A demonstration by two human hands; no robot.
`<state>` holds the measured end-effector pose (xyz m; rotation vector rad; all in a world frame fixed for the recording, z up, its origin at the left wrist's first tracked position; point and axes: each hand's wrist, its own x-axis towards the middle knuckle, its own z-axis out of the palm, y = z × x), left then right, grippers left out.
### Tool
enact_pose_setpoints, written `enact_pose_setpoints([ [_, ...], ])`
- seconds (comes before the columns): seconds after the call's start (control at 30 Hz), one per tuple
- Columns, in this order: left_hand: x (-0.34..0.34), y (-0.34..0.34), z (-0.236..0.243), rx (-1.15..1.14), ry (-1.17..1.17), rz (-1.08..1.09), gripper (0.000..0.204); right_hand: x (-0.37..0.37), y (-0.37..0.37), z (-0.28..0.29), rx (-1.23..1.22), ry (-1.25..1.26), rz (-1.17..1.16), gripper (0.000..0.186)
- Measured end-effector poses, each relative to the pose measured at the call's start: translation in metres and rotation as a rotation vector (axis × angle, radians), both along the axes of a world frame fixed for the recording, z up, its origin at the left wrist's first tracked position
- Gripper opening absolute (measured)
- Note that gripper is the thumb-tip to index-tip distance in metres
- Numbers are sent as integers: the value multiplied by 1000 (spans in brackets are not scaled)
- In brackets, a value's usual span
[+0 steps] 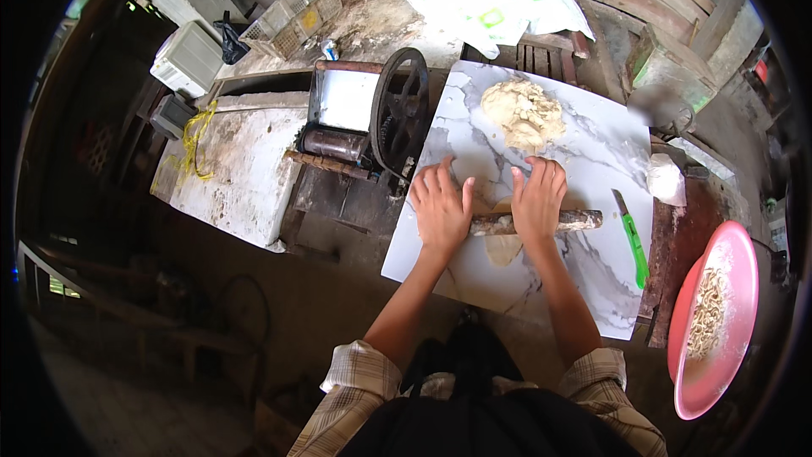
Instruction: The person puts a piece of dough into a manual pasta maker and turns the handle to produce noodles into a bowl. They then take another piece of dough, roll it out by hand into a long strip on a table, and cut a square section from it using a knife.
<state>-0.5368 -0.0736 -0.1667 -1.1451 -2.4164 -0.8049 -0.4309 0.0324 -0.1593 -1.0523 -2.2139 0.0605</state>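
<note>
Both palms press on a dark, flour-dusted wooden rolling pin [579, 219] lying crosswise on a marble-patterned board [596, 296]. My left hand [441, 207] covers its left end, fingers stretched forward and thumb apart. My right hand [538, 203] rests over the pin right of its middle, its fingers also extended. Beneath the pin is a flattened piece of pale dough [503, 249], partly hidden by the pin and hands. Beyond my hands sits a rough lump of dough [523, 112]. A green-handled knife [633, 245] lies at the board's right side.
Right of the board, a pink basin [743, 322] holds pale strips. On the left stands a roller machine [334, 144] with a large black wheel [400, 114]. A white plastic bag [507, 8] and a basket [292, 21] lie at the back. A small white bag [666, 179] touches the board's right edge.
</note>
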Motion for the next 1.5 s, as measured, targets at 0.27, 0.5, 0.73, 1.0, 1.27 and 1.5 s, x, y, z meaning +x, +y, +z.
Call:
enact_pose_setpoints([
  [0.27, 26, -69, -8, -142, -48, -446, 33, 90, -25, -13, -35, -113, 279, 16],
  [0.5, 34, -91, -6, -134, -67, -557, 50, 114, -38, -15, 29, -137, 269, 15],
  [0.73, 5, -56, 3, -158, -73, -572, 43, 70, -12, -14, 76, -159, 64, 18],
  [1.0, 15, -13, -4, -96, -138, -363, 34, 41, -11, -26, 100, -107, -59, 27],
  [1.27, -15, 27, 2, -127, -196, -182, 35, 15, 8, -19, -177, -160, -172, 17],
  [1.5, 20, -18, -16, -114, -114, -224, 30, 46, -21, -25, 43, -148, -41, 34],
])
